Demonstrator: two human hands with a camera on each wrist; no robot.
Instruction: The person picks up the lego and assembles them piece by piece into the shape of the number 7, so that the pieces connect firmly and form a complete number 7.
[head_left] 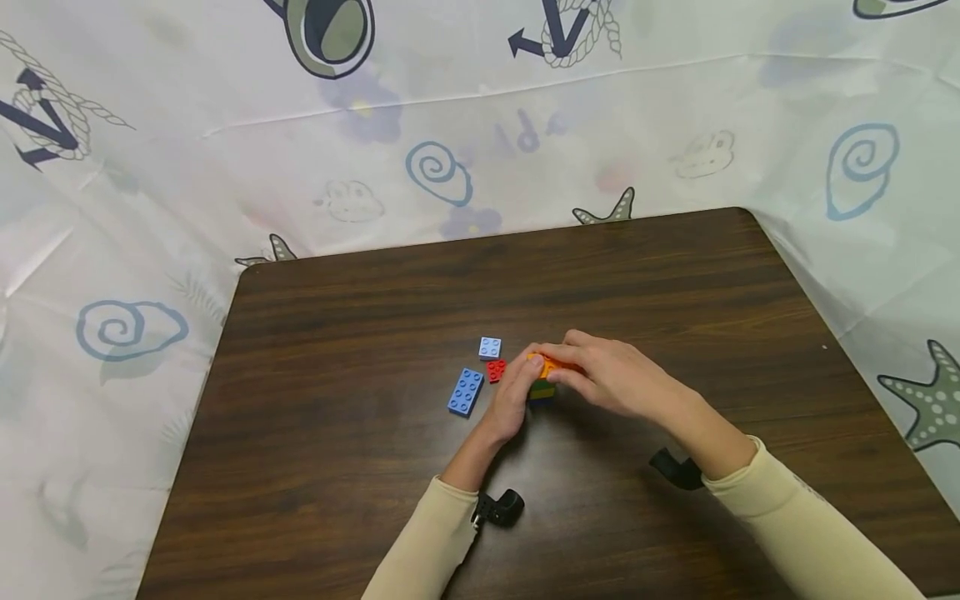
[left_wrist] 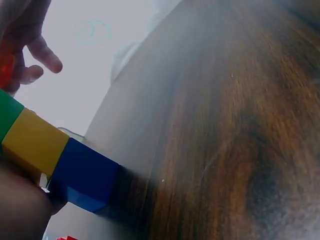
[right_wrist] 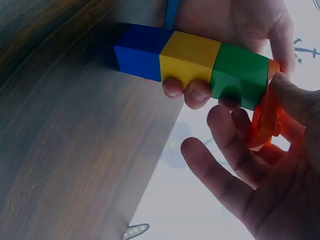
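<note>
A short tower of toy building bricks stands on the table, with a dark blue brick (right_wrist: pixel 142 50) at the bottom, then a yellow brick (right_wrist: pixel 187 55) and a green brick (right_wrist: pixel 240 72). My left hand (head_left: pixel 512 396) grips the tower from the left, its fingers curled round the far side. An orange brick (right_wrist: pixel 267 120) sits at the top and sticks out past the green one. My right hand (head_left: pixel 622 375) pinches that orange brick between thumb and fingers, while its other fingers stay spread beside the tower.
Left of the hands lie a light blue square brick (head_left: pixel 490 347), a red brick (head_left: pixel 496 370) partly behind my left hand, and a longer blue brick (head_left: pixel 466 392). The dark wooden table (head_left: pixel 337 467) meets a patterned white cloth (head_left: pixel 480 150) along its far edge.
</note>
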